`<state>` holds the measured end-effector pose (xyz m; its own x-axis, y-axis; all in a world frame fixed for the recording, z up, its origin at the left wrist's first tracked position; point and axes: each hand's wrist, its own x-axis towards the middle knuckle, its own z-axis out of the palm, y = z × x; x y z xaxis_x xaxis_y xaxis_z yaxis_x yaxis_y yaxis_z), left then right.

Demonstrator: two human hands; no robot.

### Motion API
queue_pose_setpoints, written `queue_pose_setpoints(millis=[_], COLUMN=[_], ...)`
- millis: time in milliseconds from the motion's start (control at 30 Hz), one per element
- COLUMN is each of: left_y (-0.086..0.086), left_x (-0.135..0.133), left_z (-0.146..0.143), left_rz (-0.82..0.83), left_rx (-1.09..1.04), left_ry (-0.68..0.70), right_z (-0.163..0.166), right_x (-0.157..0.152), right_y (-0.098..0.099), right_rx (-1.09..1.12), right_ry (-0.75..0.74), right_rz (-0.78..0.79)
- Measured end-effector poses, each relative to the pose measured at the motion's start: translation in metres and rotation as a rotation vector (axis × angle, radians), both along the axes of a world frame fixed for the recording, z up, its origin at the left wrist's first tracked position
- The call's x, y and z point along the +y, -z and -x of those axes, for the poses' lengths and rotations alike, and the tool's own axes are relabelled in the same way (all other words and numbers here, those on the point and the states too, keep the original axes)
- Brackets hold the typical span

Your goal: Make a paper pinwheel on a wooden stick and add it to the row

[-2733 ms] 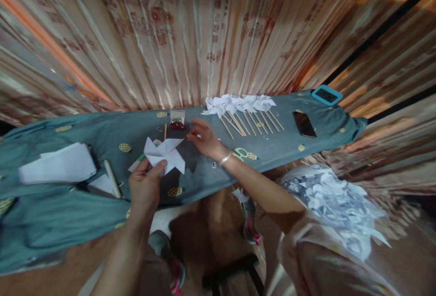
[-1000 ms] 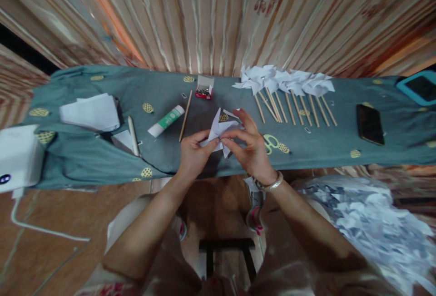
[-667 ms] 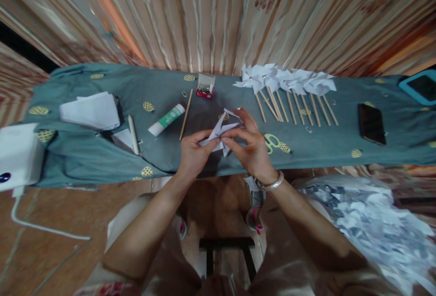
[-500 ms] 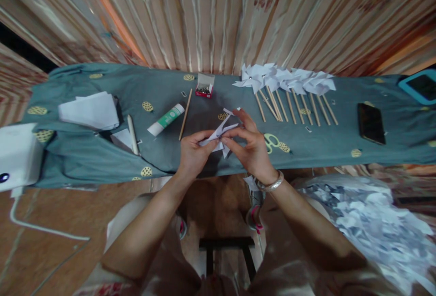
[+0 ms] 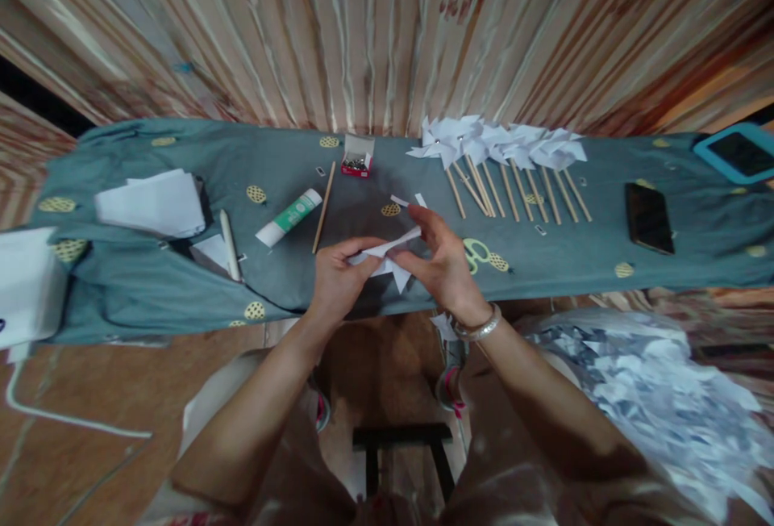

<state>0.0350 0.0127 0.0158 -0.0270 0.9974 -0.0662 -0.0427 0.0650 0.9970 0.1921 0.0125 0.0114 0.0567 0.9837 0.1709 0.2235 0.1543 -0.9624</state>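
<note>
Head view — fingers [image 5: 365,268] nearly together, pinching paper [image 5: 394,244]

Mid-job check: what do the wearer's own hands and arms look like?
The left hand and right hand are ungloved. A shiny, silver-coloured bangle circles the right wrist; none shows on the left. Both forearms are bare; where any sleeves begin is unclear.
</note>
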Motion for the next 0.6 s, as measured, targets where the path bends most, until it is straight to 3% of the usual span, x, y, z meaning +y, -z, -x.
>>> queue_pose_setpoints(millis=[133, 600], left_y=[-0.003, -0.005], left_x=[-0.001, -0.003], left_z=[0.000, 0.006], left_rz=[0.033, 0.058], left_rx=[-0.048, -0.074], left_ry=[0.044, 0.080], right_z=[-0.001, -0.006], right_x=[0.003, 0.003], right_y=[-0.001, -0.015], right_rx=[0.174, 0.328], right_ry=[-0.123, -0.187], right_rz=[0.094, 0.276])
